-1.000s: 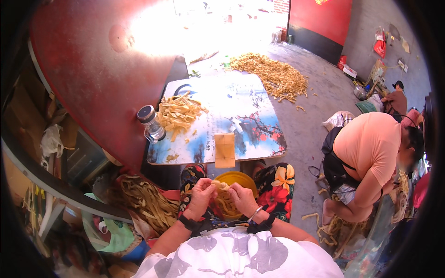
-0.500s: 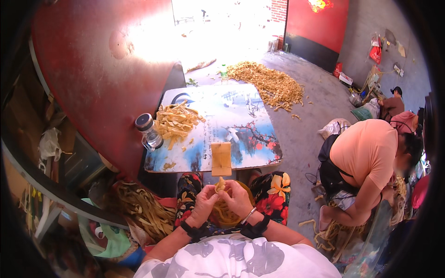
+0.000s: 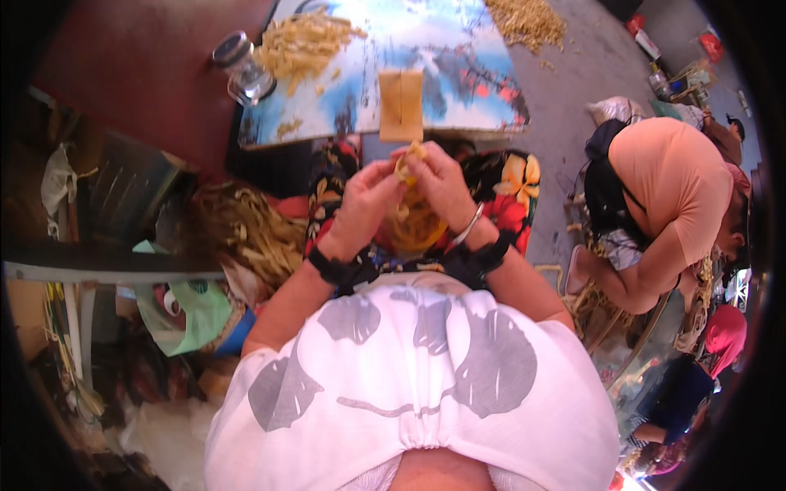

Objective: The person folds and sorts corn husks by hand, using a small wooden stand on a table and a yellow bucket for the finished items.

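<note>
Over my lap, my left hand (image 3: 365, 204) and my right hand (image 3: 444, 182) meet with fingers pinched on a pale yellow strip (image 3: 404, 169). The strip looks bent or looped between the fingertips; part of it is hidden by them. Below the hands, a yellow container (image 3: 419, 245) rests between my knees with yellowish strips in it. Just beyond the hands, a small wooden board (image 3: 400, 110) with a dark line down its middle sits at the table's near edge. Farther back lies a pile of yellowish strips (image 3: 304, 47) on the painted table (image 3: 368, 90).
A lidded glass jar (image 3: 248, 78) stands at the table's left edge. Long strips (image 3: 254, 233) lie in a heap by my left leg, near a green bag (image 3: 196, 315). A co-worker in an orange top (image 3: 667, 176) bends over at right. Short pieces (image 3: 528, 20) cover the floor beyond.
The view has tipped downward, so the table and hands sit higher in the picture. Both hands still hold the strip together, with the fingers slightly shifted around it.
</note>
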The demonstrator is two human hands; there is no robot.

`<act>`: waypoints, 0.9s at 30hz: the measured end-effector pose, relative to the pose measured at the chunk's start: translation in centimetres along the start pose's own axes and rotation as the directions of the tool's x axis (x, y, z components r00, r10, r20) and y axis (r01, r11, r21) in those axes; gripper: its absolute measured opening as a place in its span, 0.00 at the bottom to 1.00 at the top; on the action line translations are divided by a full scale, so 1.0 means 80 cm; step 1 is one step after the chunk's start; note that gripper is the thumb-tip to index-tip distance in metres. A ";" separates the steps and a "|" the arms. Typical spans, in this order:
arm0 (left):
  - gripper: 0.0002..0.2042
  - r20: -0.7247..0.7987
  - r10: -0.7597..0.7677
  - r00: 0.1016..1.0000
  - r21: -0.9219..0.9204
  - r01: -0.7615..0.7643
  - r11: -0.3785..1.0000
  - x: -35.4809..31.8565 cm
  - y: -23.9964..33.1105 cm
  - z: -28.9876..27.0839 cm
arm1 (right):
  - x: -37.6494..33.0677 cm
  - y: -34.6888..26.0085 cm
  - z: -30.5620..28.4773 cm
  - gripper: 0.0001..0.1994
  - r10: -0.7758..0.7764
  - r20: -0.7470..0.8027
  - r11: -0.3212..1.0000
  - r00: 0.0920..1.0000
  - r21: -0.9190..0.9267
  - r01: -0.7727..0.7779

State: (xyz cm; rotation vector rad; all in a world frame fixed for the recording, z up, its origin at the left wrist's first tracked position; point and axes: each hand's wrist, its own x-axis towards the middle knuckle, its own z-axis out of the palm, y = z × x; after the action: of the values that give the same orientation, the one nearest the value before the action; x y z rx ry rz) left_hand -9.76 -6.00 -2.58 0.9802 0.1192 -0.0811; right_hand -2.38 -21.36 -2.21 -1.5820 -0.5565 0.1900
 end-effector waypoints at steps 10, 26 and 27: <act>0.09 -0.094 -0.006 0.996 0.286 0.033 0.958 -0.018 -0.001 0.009 | -0.011 0.002 0.005 0.09 -0.101 -0.073 0.966 0.992 -0.244 0.080; 0.08 -0.105 -0.095 0.990 0.342 0.126 0.931 -0.026 0.006 -0.004 | -0.008 -0.008 -0.017 0.07 0.305 0.208 0.869 0.930 0.340 -0.361; 0.07 -0.103 -0.103 0.989 0.324 0.131 0.937 -0.025 0.008 -0.004 | -0.006 -0.009 -0.019 0.07 0.314 0.221 0.856 0.923 0.354 -0.376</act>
State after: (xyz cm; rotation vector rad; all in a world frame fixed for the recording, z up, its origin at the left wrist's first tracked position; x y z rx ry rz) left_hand -11.72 -5.39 -1.96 1.3123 0.2482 -0.1732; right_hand -2.25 -22.94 -1.43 -1.2671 -0.3193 0.6654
